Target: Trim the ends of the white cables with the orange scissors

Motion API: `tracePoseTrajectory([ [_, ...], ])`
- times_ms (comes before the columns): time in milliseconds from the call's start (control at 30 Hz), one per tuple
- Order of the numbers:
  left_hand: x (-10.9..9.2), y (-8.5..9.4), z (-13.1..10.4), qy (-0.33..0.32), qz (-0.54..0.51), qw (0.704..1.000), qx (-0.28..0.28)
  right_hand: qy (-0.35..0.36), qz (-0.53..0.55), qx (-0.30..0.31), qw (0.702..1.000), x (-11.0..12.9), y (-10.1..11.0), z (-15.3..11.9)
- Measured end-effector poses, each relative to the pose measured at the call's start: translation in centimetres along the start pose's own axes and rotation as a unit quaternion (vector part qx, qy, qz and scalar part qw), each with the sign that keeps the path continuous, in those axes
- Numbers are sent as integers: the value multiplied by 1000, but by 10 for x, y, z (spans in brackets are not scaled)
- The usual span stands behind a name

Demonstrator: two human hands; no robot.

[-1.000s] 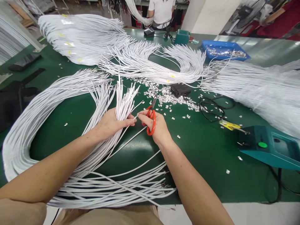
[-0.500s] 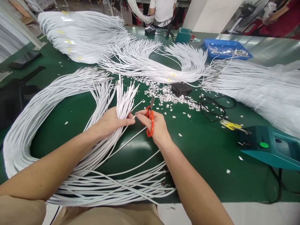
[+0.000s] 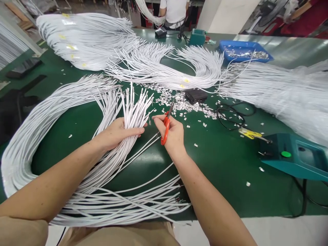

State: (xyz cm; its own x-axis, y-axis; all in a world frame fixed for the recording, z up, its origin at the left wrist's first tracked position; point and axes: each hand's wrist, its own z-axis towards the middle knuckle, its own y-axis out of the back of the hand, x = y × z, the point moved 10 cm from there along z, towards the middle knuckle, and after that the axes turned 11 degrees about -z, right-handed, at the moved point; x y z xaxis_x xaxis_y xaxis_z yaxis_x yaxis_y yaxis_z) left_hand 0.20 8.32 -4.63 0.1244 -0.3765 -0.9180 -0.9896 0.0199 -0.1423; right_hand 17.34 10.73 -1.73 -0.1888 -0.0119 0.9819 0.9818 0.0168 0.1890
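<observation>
My left hand [image 3: 120, 131] is wrapped round a thick bunch of white cables [image 3: 134, 112], whose stripped ends fan upward above my thumb. Just right of the bunch, my right hand [image 3: 171, 131] holds scissors with orange handles [image 3: 166, 130], their dark blades pointing up and away. Thumb and forefinger of that hand are close together near the cable ends; whether anything tiny is between them I cannot tell. A small silvery piece hangs by the bunch, near my left fingertips. Below my hands more white cables [image 3: 123, 205] lie loose across the green table [image 3: 220, 171].
Silvery scraps [image 3: 176, 100] are scattered beyond my hands beside a black box [image 3: 196, 96]. A blue tray [image 3: 246, 51] holds more small pieces. At right stands a teal device [image 3: 294, 155] with a yellow clip [image 3: 249, 133]. Big cable bundles [image 3: 84, 41] lie behind; people sit farther back.
My right hand has drawn slightly away from the bunch, and the scissors have turned edge-on. A cable end that was between my hands now lies lower. The view has shifted a little.
</observation>
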Motion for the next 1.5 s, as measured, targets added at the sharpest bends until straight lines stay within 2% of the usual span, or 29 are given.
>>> tracePoseTrajectory([
  [233, 1, 2, 0, -20, 60, 998, -11, -8, 43, 36, 998, 3, -6, -1],
  [333, -3, -1, -1, -9, 7, 1000, -14, -12, 79, 48, 996, 2, -9, -1],
  [433, -10, 2, -1, 8, -70, 997, -43, -32, 109, 66, 991, -1, -13, -2],
  [500, -17, 3, -1, 14, -75, 996, -53, -46, 114, 91, 988, -1, -17, -3],
  [600, -26, -12, 3, 22, -24, 999, 5, -52, 119, 112, 985, 1, -20, -3],
  [700, -32, -28, 8, 4, 32, 997, 72, -49, 138, 114, 983, 2, -20, -3],
  [833, -30, -27, 15, -13, 45, 997, 60, -50, 174, 101, 978, -1, -23, -4],
  [967, -23, -24, 15, -17, -1, 999, 36, -42, 181, 83, 979, -4, -21, -2],
  [1067, -22, -21, 14, -29, -33, 999, 13, -10, 81, 92, 992, -2, -13, 4],
  [1167, -22, -17, 16, -42, -45, 998, -7, 22, -127, 115, 985, -6, -6, 11],
  [1233, -23, -16, 16, -52, -37, 998, -13, 41, -267, 125, 955, -9, -6, 13],
  [1300, -25, -15, 16, -64, -24, 997, -19, 67, -361, 127, 921, -9, -8, 12],
  [1500, -28, -10, 14, -94, 3, 995, -43, 130, -490, 117, 854, 3, -12, 5],
])
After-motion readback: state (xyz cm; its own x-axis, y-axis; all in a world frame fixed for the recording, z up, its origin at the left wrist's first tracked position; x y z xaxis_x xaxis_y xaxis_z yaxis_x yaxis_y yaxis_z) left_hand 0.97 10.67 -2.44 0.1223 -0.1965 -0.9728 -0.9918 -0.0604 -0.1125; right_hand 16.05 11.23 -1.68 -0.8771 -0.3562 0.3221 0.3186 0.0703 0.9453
